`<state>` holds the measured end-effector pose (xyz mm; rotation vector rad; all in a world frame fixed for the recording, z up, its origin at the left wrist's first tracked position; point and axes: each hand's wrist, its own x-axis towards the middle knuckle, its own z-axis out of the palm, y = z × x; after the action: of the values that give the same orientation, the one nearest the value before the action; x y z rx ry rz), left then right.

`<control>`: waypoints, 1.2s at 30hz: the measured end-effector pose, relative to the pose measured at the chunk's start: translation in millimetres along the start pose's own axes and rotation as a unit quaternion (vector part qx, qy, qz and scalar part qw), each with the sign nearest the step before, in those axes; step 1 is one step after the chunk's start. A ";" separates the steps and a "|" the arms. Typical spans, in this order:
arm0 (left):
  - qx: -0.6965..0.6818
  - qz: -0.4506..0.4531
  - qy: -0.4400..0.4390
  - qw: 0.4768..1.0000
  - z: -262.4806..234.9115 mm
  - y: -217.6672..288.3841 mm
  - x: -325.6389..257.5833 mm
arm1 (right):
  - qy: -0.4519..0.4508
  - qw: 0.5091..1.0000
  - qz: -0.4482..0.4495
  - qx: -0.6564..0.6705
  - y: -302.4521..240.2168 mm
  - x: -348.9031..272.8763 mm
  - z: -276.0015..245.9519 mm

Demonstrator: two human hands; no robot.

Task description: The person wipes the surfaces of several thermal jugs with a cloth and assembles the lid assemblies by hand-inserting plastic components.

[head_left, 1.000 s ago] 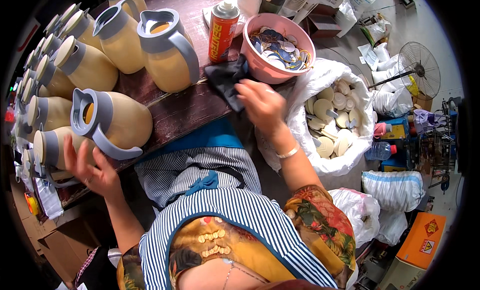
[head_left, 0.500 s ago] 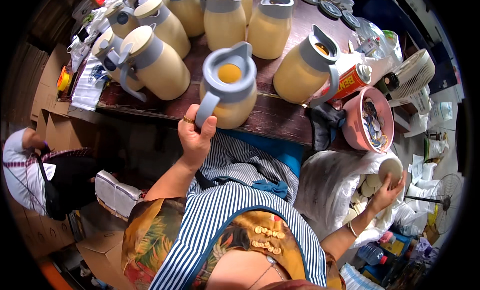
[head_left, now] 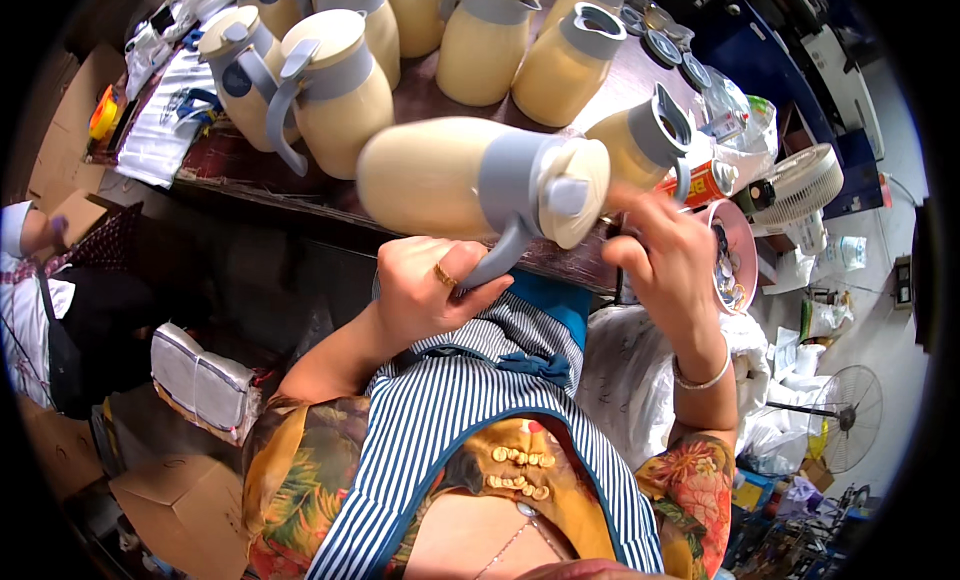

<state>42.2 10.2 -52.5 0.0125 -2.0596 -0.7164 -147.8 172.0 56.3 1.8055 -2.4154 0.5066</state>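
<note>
Left hand (head_left: 425,292): clamped on handle (head_left: 503,252) of tilted jug (head_left: 432,177) | right hand (head_left: 672,265): unclasped, just beside lid (head_left: 580,185)

Left hand (head_left: 415,290): fingers (head_left: 462,258) wrapped round handle (head_left: 508,252) of jug (head_left: 425,180), tipped nearly sideways, lid (head_left: 585,180) on. Right hand (head_left: 672,265) beside lid, blurred; contact unclear. Other jugs (head_left: 565,78) stand on worktop (head_left: 415,92); pink basin (head_left: 746,245) at right.

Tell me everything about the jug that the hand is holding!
The jug has a smooth cream body, grey collar, grey handle and cream lid with a grey tab. It looks like plastic. It's tipped sideways near the table, lid end right. The left hand grips its handle; whether the right hand touches it is unclear.
</note>
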 end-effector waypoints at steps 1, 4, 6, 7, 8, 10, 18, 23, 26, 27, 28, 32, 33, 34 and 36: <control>-0.038 -0.015 -0.005 0.999 -5.4 -1.9 1.0 | 0.111 0.988 -0.103 -0.018 -5.7 8.0 -4.7; -0.146 -0.030 -0.047 0.988 -12.9 -0.3 6.6 | 0.010 0.957 -0.284 0.060 -5.4 22.9 -1.1; -0.206 -0.066 -0.076 0.973 -19.4 1.3 8.8 | 0.007 0.941 -0.317 0.116 1.0 29.7 10.2; -0.220 -0.067 -0.089 0.969 -22.0 0.5 8.7 | 0.001 0.938 -0.313 0.150 6.4 28.7 12.1; -0.229 -0.067 -0.100 0.966 -24.7 -2.1 9.7 | 0.024 0.924 -0.349 0.152 4.3 31.4 15.4; -0.262 -0.066 -0.126 0.955 -32.8 -5.7 16.4 | -0.001 0.916 -0.377 0.138 -0.8 26.2 12.5; -0.214 -0.117 -0.143 0.959 -25.1 10.8 28.9 | 0.020 0.934 -0.270 0.235 2.8 9.1 19.4; -0.022 -0.020 -0.090 0.995 11.5 30.2 20.6 | 0.075 0.927 0.138 0.341 4.9 -24.1 57.4; -0.227 -0.075 -0.193 0.952 -30.3 17.2 42.6 | 0.111 0.959 -0.261 0.014 4.7 -21.9 12.8; -0.234 -0.056 -0.184 0.953 -28.5 22.9 47.1 | 0.131 0.945 -0.299 0.003 4.2 -18.0 9.8; -0.186 -0.068 -0.160 0.967 -14.6 35.3 43.5 | 0.158 0.950 -0.267 0.030 7.4 -12.3 15.2; -0.002 -0.047 -0.079 0.996 46.9 49.5 23.6 | 0.229 0.913 0.151 0.301 1.2 20.0 64.8; -0.024 -0.060 -0.086 0.994 40.3 37.1 22.5 | 0.153 0.932 0.163 0.287 -1.1 11.2 58.0; -0.076 -0.132 -0.145 0.978 19.6 30.1 28.1 | 0.115 0.978 0.054 0.165 -7.3 -3.6 43.4; -0.263 -0.268 -0.186 0.908 -26.3 -3.5 36.7 | 0.027 0.988 -0.145 0.035 -12.9 -27.1 2.2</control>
<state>40.7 -15.6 -15.3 0.1490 -2.1629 -1.7157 -127.2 192.9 49.9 2.0955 -2.0731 0.6075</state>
